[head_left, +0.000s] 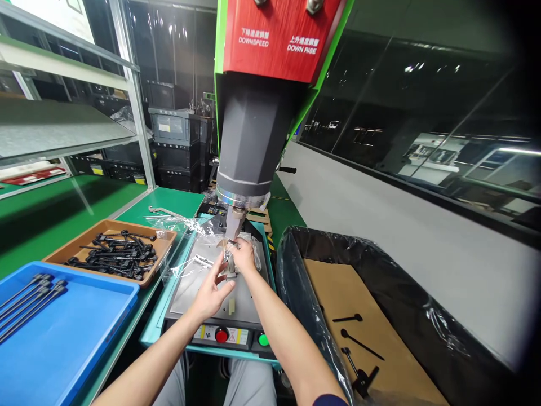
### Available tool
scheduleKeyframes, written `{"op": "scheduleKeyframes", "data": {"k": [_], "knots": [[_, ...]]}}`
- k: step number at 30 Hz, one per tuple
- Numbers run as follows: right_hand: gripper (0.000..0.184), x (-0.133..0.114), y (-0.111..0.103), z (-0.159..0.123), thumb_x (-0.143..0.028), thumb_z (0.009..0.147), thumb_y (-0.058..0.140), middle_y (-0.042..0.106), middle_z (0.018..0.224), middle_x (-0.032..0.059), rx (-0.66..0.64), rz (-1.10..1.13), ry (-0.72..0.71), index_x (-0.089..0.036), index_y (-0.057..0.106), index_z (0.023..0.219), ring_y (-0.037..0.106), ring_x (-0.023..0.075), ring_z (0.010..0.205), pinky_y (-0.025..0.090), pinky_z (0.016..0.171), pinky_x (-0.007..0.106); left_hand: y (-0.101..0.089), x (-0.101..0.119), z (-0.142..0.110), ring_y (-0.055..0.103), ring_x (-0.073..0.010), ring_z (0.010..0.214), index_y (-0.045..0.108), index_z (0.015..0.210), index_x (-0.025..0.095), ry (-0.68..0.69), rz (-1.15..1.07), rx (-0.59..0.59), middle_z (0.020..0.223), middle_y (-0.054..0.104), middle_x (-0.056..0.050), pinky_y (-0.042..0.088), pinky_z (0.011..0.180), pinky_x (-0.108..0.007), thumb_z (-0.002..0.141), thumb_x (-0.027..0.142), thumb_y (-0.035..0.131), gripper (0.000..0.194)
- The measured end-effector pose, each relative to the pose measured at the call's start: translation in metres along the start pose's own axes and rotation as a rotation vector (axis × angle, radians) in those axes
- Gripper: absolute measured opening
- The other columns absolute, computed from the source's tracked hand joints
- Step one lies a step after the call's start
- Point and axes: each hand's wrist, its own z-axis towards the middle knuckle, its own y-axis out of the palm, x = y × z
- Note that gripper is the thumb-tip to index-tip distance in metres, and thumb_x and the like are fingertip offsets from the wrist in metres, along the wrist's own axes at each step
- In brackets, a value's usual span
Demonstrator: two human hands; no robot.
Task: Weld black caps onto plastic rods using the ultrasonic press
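My right hand (245,257) is at the fixture under the grey metal horn (234,223) of the press, its fingers pinched together. A small dark bit shows at its fingertips, but what they hold is mostly hidden. Just left of it, my left hand (211,293) has its thumb spread away from the fingers, whose tips reach to the fixture's side. Both hands are above the grey metal base plate (186,290). Clear plastic film (186,225) lies over the plate's left edge and around the fixture.
An orange tray (54,256) of black stick-like parts and a blue tray (84,332) with several long black rods stand at left. On the right, a plastic-lined bin (296,282) holds black parts on cardboard. Red (221,335) and green (263,339) buttons face me.
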Motion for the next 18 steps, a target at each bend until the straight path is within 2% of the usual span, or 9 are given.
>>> {"op": "scheduleKeyframes", "data": {"k": [4,10,13,15,18], "knots": [[0.02,0.006,-0.006,0.003,-0.031,0.081,0.058,0.071,0.09,0.0043,-0.052,0.05,-0.052,-0.023,0.073,0.092,0.062,0.0223,0.088,0.047,0.083,0.034,-0.001,-0.004,-0.001,0.034,-0.0292,0.136,0.027,0.148,0.026,-0.004,0.001,-0.013,0.151,0.033,-0.012,0.036,0.106,-0.044,0.082,0.036,0.065,0.077],[0.017,0.01,-0.006,0.003,-0.032,0.078,0.06,0.071,0.091,0.0057,0.006,0.099,-0.058,-0.023,0.073,0.085,0.061,0.0242,0.097,0.045,0.091,0.039,0.0,-0.007,-0.003,0.034,-0.028,0.136,0.027,0.148,0.028,-0.017,-0.015,-0.035,0.154,0.027,-0.011,0.035,0.107,-0.045,0.083,0.034,0.063,0.074],[0.021,0.013,-0.003,-0.004,-0.031,0.079,0.058,0.069,0.106,0.0068,0.026,0.157,-0.08,-0.022,0.072,0.092,0.058,0.0233,0.106,0.047,0.089,0.037,0.002,-0.011,-0.007,0.035,-0.0275,0.136,0.026,0.148,0.027,-0.031,-0.009,-0.046,0.153,0.03,-0.011,0.035,0.107,-0.044,0.084,0.033,0.062,0.074],[0.029,0.018,-0.001,-0.013,-0.029,0.078,0.057,0.063,0.121,0.0086,0.036,0.28,-0.068,-0.021,0.07,0.102,0.056,0.0228,0.114,0.05,0.087,0.034,0.002,-0.016,-0.01,0.036,-0.0278,0.135,0.027,0.148,0.027,-0.029,0.005,-0.052,0.153,0.029,-0.011,0.036,0.106,-0.043,0.084,0.034,0.061,0.073],[0.04,0.03,0.001,-0.03,-0.029,0.073,0.06,0.059,0.128,0.0102,0.044,0.491,0.079,-0.018,0.067,0.111,0.054,0.024,0.119,0.048,0.093,0.036,0.003,-0.025,-0.016,0.037,-0.0281,0.134,0.027,0.148,0.028,-0.028,0.017,-0.066,0.156,0.023,-0.01,0.039,0.104,-0.042,0.084,0.035,0.061,0.072]]}}
